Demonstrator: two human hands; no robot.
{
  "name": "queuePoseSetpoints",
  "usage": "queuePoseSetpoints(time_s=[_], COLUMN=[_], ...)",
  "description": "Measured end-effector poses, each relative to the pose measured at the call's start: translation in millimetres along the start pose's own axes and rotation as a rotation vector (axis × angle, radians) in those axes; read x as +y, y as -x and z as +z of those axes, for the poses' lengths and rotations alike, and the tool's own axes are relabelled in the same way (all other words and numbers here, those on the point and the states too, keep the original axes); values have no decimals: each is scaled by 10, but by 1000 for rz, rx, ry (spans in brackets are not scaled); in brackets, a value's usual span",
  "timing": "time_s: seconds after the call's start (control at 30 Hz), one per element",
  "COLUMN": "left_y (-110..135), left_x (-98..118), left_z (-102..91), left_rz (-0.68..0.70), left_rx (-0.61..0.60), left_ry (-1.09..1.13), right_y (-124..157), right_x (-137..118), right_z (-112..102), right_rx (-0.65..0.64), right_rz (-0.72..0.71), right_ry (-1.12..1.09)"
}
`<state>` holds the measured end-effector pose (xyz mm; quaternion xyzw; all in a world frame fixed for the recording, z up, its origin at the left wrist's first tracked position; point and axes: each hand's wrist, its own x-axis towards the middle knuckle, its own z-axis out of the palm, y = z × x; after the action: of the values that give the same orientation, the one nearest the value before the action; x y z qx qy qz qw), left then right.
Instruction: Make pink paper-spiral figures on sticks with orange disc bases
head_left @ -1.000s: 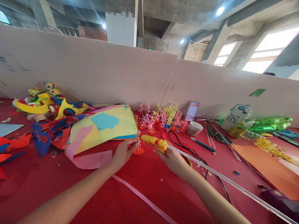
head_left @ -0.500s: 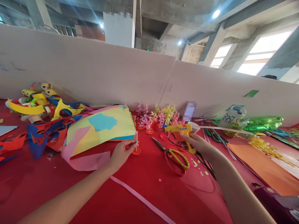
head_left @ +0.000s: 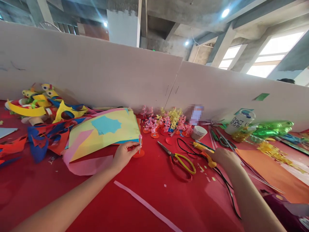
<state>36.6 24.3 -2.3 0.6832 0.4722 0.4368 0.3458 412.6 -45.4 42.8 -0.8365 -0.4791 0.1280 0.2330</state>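
Observation:
My left hand (head_left: 126, 155) pinches a thin pale stick (head_left: 140, 145) between thumb and fingers. The stick stands upright on a small orange-red paper disc (head_left: 139, 154) on the table. To the right, my right hand (head_left: 223, 157) is closed over the back of a yellow glue gun (head_left: 200, 147), low at the table, with its nose pointing to the far left. The fingers of this hand are partly hidden. Scissors (head_left: 177, 159) with yellow and red handles lie between the hands, blades slightly apart. Past them stand several pink and yellow paper curls (head_left: 172, 119) on discs.
A white paper cup (head_left: 199, 132) stands beyond the glue gun. Coloured paper sheets (head_left: 82, 145) lie at left, orange paper (head_left: 272, 170) at right. A pink paper strip (head_left: 147, 204) crosses the front. A white board (head_left: 96, 74) rises behind the red table (head_left: 101, 206).
My right hand has moved right and down, lowering and turning the glue gun from the paper curls. The white cup has come into full view. My left hand stays at the stick.

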Motion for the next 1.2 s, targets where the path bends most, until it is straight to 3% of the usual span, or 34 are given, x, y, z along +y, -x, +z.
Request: queuePoseSetpoints(time_s=[0.1, 0.17, 0.23, 0.3, 0.37, 0.43, 0.57, 0.7, 0.83, 0.93, 1.07, 1.2], left_y=[-42, -62, -69, -58, -36, -10, 14, 8, 7, 12, 16, 14], left_x=[26, 21, -4, -38, -61, -64, -30, -25, -34, -28, -42, -94], left_z=[-38, -61, -72, -70, -59, -46, -34, -24, -5, -4, -12, -6], left_rz=[-12, -5, -7, -14, -13, -3, 28, 25, 16, 19, 23, 34], left_rx=[-19, -11, 8, 34, 43, 38, 13, -12, -55, -74, -65, -62], left_ry=[13, 13, 8, 6, 0, -9, -7, 52, 138, 147, 128, 114], right_y=[345, 718, 1128, 1479, 1712, 1831, 1898, 1889, 1763, 1641, 1552, 1504], right_x=[-517, -963, -1369, -1651, -1784, -1799, -1713, -1687, -1696, -1677, -1643, -1639], right_z=[121, 375, 715, 1048, 1301, 1452, 1544, 1487, 1263, 1073, 940, 929], right_rx=[65, -172, -355, -370, -308, -241, -166, -216, -523, -737, -999, -1107], right_rz=[-132, -531, -714, -925, -1068, -1117, -1196, -1139, -806, -663, -592, -579], right_ry=[76, -60, -121, -44, 118, 205, 253, 262, -11, -246, -349, -356])
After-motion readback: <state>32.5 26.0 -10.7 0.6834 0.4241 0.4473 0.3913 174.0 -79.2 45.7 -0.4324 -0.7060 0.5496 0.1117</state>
